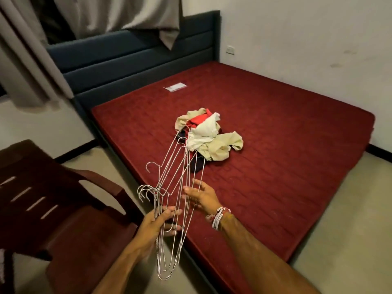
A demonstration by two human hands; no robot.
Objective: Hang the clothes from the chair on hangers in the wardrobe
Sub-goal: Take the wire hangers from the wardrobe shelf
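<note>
My left hand (158, 222) grips a bunch of several metal wire hangers (169, 187) at their middle, hooks pointing left. My right hand (201, 194), with bead bracelets on the wrist, has its fingers spread and touches the wires on the bunch's right side. A heap of clothes (209, 136), beige, white, red and dark pieces, lies crumpled on the red mattress (286, 149) beyond the hangers. The dark brown plastic chair (70, 221) stands at my left with a bare seat. No wardrobe is in view.
The bed has a dark blue padded headboard (131, 58) against the far wall. Grey curtains (31, 60) hang at the upper left. A small white label (175, 87) lies on the mattress. Pale tiled floor (350, 230) runs right of the bed.
</note>
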